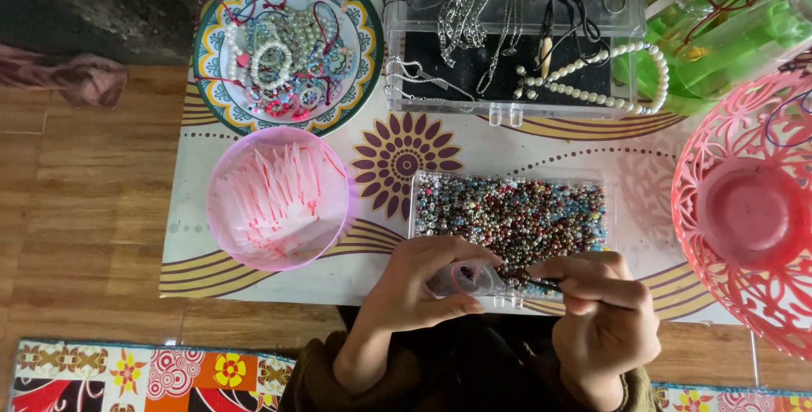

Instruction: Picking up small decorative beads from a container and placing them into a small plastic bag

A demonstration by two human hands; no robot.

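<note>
Bead tray point(512, 213), left hand point(420, 281) curled at its edge, right hand point(602, 306) pinching.

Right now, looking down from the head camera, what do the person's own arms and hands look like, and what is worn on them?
Both hands are bare: no gloves, and no rings or watch that I can see. The left hand and right hand each come out of a dark, olive-brown sleeve bunched near the wrist, seen best on the left arm. The fingers are slim; the nails are too small to tell if painted.
</note>
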